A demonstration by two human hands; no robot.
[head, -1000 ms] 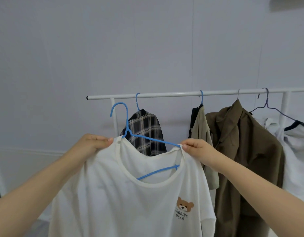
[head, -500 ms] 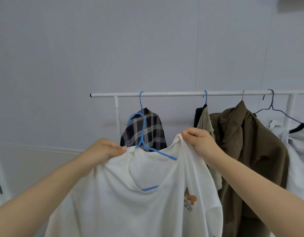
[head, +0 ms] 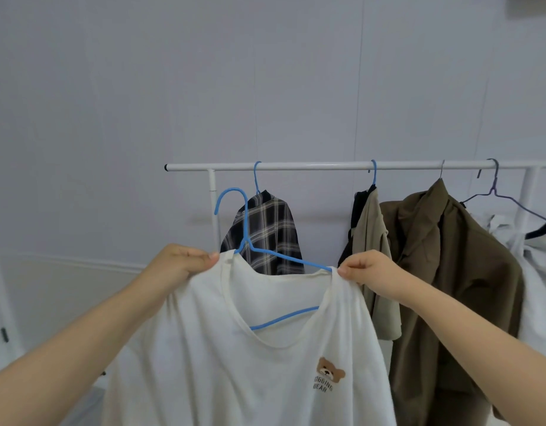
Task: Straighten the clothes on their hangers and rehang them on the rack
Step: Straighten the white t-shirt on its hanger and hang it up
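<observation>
Left hand [head: 179,265] and right hand [head: 368,272] each pinch a shoulder seam of the white bear-print T-shirt [head: 250,358], held in front of and below the rack rail [head: 311,166], apparently to square it on its blue wire hanger [head: 247,238]. Fabric is soft, limp cotton; the hanger is thin, rigid, hook free.

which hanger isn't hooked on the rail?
The blue hanger inside the white bear T-shirt, held up by both hands. Its hook hangs free below the rail; the other four hooks sit over it.
</observation>
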